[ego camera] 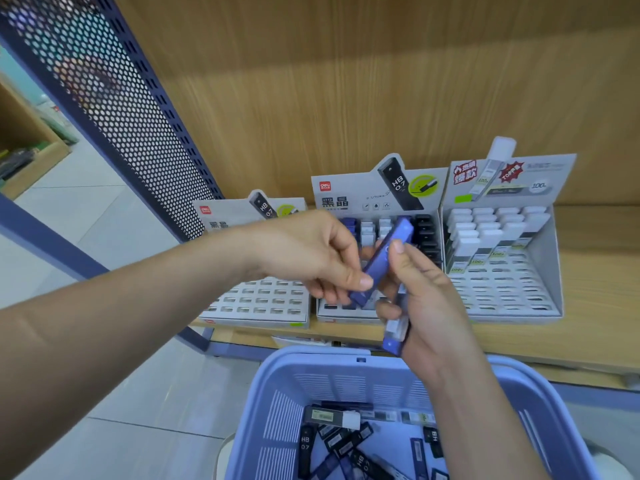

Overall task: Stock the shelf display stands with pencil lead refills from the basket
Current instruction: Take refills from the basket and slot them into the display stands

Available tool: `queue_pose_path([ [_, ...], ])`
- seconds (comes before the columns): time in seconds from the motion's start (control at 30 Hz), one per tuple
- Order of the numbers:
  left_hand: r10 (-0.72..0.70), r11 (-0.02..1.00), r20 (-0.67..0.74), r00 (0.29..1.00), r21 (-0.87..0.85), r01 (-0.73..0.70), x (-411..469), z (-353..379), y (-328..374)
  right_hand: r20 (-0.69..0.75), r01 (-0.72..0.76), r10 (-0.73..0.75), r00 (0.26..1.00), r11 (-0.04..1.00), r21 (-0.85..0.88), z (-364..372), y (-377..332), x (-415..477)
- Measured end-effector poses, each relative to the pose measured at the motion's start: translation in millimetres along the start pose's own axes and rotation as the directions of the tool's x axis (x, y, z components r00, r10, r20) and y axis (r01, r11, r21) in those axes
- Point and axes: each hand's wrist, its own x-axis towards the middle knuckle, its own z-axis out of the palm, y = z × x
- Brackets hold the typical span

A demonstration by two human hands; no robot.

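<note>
Left hand pinches blue refill case; long axis slants up-right, top end toward middle display stand behind. Right hand grips spare cases, thumb touching blue one. Basket below.

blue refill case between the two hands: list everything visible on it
The blue refill case is a slim, flat, plastic-looking dark-blue box, slightly blurred. It tilts diagonally, upper end up-right, in front of the middle display stand. The left hand pinches its lower end between thumb and fingers. The thumb of the right hand touches its upper side, and that hand grips other cases below.
</note>
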Motion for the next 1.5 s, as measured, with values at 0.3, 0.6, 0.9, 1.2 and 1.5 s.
queue_pose_path([
  [0.3, 0.131, 0.991, -0.188, 0.973, 0.006, -0.132, 19.3, 5.0, 13.7, 0.109, 0.047, 0.004, 0.994, 0.885, -0.464, -20.7, -15.7, -11.3],
  [0.6, 0.199, 0.980, -0.452, 0.870, 0.065, -0.191, 42.3, 13.6, 18.5, -0.325, 0.008, 0.042, 0.945, 0.989, 0.149, -79.1, -29.9, 8.2],
  [0.9, 0.330, 0.890, -0.426, 0.842, 0.439, -0.127, 65.3, 41.5, 12.8, -0.306, 0.138, 0.106, 0.946, 0.723, 0.677, -96.4, -34.5, 6.9],
  [1.2, 0.450, 0.731, -0.282, 0.848, 0.662, -0.168, 80.3, 56.8, 5.0, -0.313, 0.139, 0.094, 0.945, 0.753, 0.644, -90.8, -32.0, 6.4],
  [1.5, 0.400, 0.778, -0.298, 0.866, 0.610, -0.150, 89.4, 58.3, -0.9, -0.268, 0.041, 0.152, 0.951, 0.801, 0.598, -85.4, -31.0, 2.8],
])
